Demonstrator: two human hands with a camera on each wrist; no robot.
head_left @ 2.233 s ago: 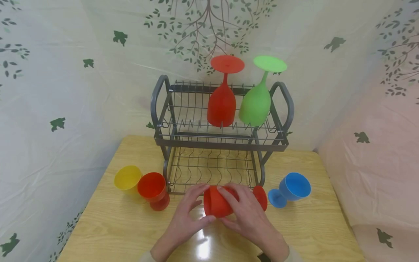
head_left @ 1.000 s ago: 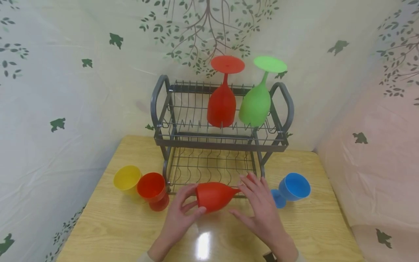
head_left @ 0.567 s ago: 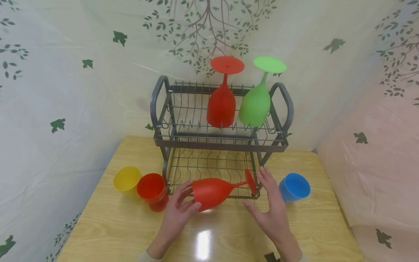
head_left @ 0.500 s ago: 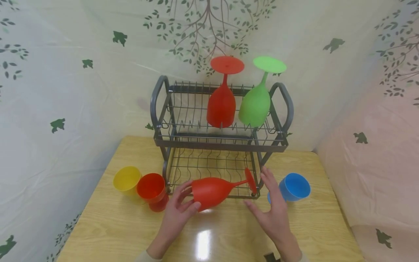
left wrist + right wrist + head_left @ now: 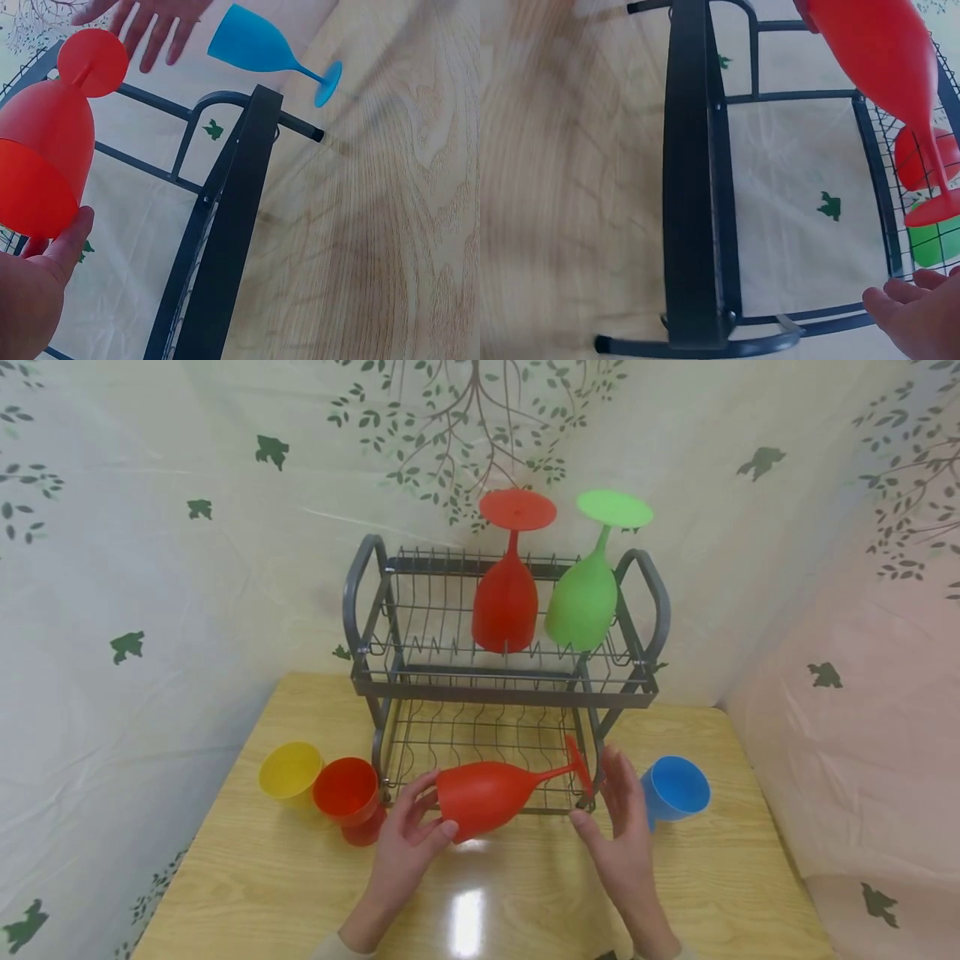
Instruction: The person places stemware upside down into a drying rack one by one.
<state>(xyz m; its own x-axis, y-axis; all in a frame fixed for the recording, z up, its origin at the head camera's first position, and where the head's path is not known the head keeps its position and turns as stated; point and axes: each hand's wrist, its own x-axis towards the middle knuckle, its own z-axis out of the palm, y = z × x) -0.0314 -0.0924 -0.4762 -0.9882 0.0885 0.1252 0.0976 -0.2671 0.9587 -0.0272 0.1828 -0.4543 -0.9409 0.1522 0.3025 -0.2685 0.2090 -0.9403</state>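
Note:
My left hand (image 5: 405, 843) grips a red plastic wine goblet (image 5: 483, 797) by the rim end of its bowl. The goblet lies sideways in the air before the lower rack tier, its stem and foot pointing right and slightly up. In the left wrist view the thumb presses the bowl (image 5: 56, 127) near its rim. My right hand (image 5: 622, 835) is just right of the foot, fingers spread and holding nothing. The right wrist view has those fingertips below the goblet's foot (image 5: 934, 208).
A dark two-tier dish rack (image 5: 510, 693) stands at the back. Upside down on its top tier are a red goblet (image 5: 505, 602) and a green goblet (image 5: 582, 602). Yellow (image 5: 291, 772) and red (image 5: 347, 789) goblets stand left on the wooden table (image 5: 247, 877), a blue one (image 5: 677, 789) right.
The right hand has let go of the goblet and moved right, past its foot. The left hand keeps its grip, and the goblet's foot end has tilted up slightly.

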